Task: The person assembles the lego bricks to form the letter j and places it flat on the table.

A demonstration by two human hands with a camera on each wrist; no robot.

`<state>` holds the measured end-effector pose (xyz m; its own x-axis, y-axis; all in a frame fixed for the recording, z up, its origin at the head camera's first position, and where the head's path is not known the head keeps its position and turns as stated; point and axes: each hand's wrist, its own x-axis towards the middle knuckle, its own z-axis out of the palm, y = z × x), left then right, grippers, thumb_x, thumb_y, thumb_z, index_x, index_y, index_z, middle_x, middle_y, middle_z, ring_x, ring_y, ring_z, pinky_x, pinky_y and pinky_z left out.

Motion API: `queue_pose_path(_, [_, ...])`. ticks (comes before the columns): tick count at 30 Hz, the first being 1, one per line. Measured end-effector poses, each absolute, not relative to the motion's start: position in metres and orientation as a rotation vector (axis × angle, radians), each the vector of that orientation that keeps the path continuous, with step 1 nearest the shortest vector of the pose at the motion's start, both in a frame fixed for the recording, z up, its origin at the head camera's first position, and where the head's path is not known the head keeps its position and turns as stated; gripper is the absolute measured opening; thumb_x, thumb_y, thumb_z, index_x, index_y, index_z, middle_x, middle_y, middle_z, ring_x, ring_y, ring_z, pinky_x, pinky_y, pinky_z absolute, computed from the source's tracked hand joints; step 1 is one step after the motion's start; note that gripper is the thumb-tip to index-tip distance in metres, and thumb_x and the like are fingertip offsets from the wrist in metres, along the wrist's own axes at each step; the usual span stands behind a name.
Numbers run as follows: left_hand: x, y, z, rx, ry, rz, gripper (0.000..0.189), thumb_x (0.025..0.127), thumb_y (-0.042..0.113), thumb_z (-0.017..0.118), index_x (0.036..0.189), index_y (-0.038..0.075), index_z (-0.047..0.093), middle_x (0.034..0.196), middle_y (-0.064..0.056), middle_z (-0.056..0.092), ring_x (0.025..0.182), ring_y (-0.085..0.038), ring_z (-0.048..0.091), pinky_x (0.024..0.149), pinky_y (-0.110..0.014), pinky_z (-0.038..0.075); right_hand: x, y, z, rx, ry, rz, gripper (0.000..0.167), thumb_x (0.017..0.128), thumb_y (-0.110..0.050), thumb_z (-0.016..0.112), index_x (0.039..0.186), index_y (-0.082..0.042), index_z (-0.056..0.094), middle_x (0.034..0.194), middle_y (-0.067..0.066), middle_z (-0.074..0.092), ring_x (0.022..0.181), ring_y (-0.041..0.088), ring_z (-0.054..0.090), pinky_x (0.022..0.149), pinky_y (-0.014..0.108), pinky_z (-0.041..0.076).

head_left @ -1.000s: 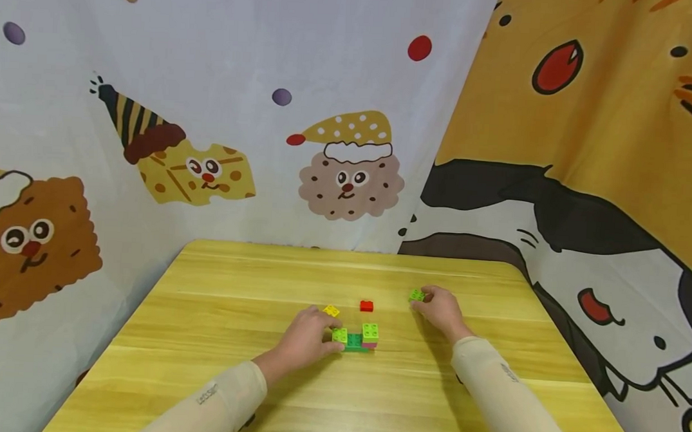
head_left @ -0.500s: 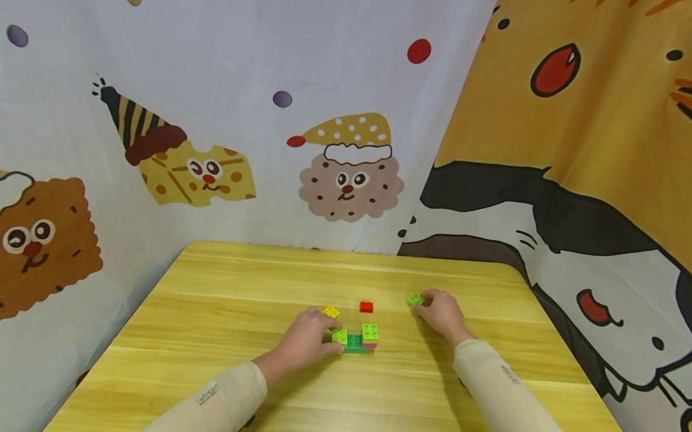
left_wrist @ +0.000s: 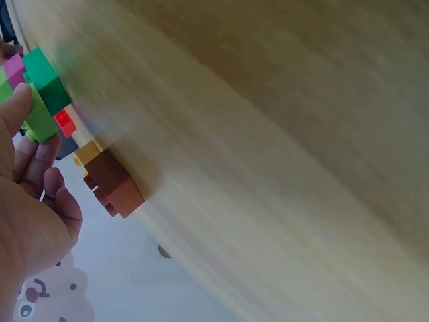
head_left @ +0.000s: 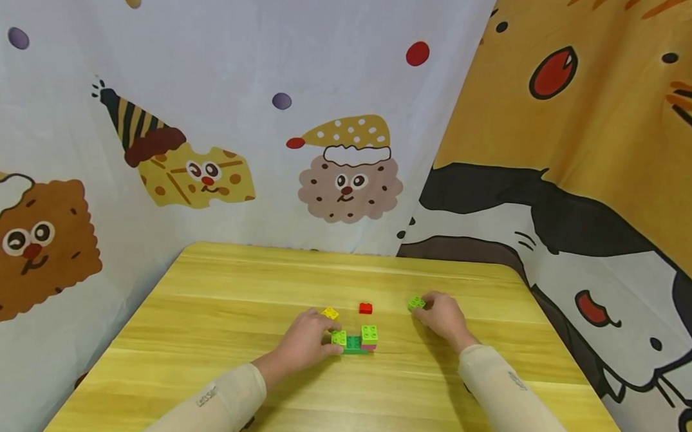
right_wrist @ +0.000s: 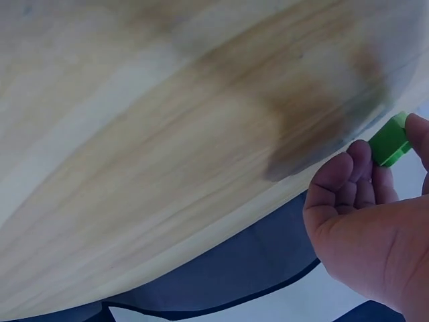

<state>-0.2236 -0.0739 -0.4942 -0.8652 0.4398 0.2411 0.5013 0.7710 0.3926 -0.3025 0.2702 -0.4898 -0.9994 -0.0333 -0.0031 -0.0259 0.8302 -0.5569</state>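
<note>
2 bare hands: the left hand (head_left: 305, 335) pinches the left end of a small build (head_left: 353, 342) between thumb and fingers; the right hand (head_left: 443, 314) pinches a loose light green brick (head_left: 415, 303), thumb and fingertips parted only by its width.
Build's lie: long axis left to right across the wooden table (head_left: 215, 300), studs up; the dark green base brick (head_left: 352, 350) sits lowest.
Build's ends: left light green brick (head_left: 339, 338) within the left hand's grip; at the right end, a pink brick (head_left: 368, 348) with the right light green brick (head_left: 369, 333) on top.
Loose brick's lie: right of the build and farther back, studs up, sides askew to the table's edge; its long axis cannot be told, nor whether it touches the wood.
Brick count: 8 in sight, 3 light green, 1 dark green, 1 pink, 1 red brick (head_left: 366, 308), 1 yellow brick (head_left: 330, 313), 1 brown brick (left_wrist: 114, 184).
Red and yellow: red behind the build, yellow just beyond the left fingers and partly covered.
Brown: beside yellow, visible only from the left wrist.
Cut off: 2 pale sleeves (head_left: 225, 391) by the head view's lower edge; the right thumb by its wrist view's edge.
</note>
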Motion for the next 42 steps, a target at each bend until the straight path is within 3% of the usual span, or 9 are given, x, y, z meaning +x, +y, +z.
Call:
queue_pose_path(16, [-0.222, -0.074, -0.494, -0.752, -2.833, -0.69, 0.039, 0.088, 0.04, 0.088, 0.117, 0.015, 0.082, 0.113, 0.004, 0.082, 0.099, -0.015, 0.064, 0.094, -0.04, 0.053, -0.299, 0.279, -0.487, -0.092, 2.973, -1.039, 0.049, 0.096, -0.028, 0.08, 0.132, 0.003, 0.068, 0.124, 0.02, 0.075, 0.11, 0.034, 0.072, 0.088, 0.043, 0.061])
queue_pose_path(42, [-0.221, -0.076, -0.494, -0.764, -2.826, -0.693, 0.038, 0.089, 0.038, 0.088, 0.118, 0.016, 0.082, 0.113, 0.004, 0.082, 0.104, -0.018, 0.066, 0.098, -0.043, 0.055, -0.254, 0.26, -0.47, -0.245, 2.781, -1.225, 0.047, 0.094, -0.033, 0.083, 0.132, -0.008, 0.071, 0.126, 0.009, 0.076, 0.104, 0.02, 0.074, 0.078, 0.031, 0.061])
